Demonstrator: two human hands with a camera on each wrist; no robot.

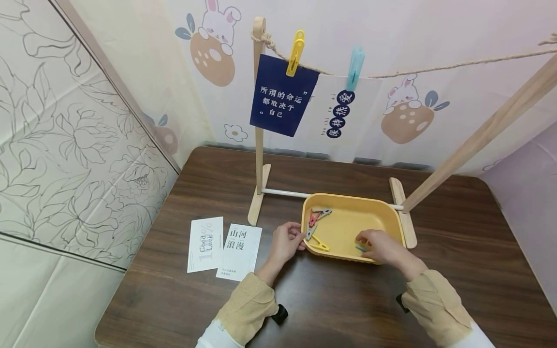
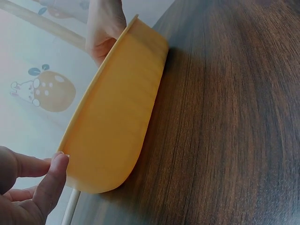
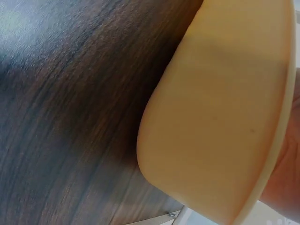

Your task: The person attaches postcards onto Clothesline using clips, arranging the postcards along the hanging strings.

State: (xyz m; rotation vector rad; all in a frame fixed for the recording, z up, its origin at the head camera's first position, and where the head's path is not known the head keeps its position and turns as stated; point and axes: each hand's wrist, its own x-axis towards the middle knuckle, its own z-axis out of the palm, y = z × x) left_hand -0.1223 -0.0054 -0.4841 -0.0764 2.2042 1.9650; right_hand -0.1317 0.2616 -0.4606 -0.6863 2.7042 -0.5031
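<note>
A yellow basket (image 1: 344,197) stands on the table, its outer wall (image 2: 112,112) filling much of the left wrist view. My left hand (image 1: 285,244) pinches its left rim between thumb and finger (image 2: 35,180). Inside the basket, my right hand (image 1: 378,246) has curled fingers around a small blue-green clip (image 1: 361,248), partly covered by the hand. At the basket's left end lie a red clip (image 1: 313,218), grey clips (image 1: 324,212) and a yellow clip (image 1: 319,245). In the right wrist view the basket wall (image 3: 215,108) hides the right fingers; only part of the hand (image 3: 283,183) shows.
Two white cards (image 1: 206,261) (image 1: 238,263) lie left of the basket. Behind it stands a wooden frame (image 1: 259,159) with a rope (image 1: 457,65). A yellow clip (image 1: 295,53) holds a navy card (image 1: 283,99) there, and a blue clip (image 1: 355,67) a white card (image 1: 319,108).
</note>
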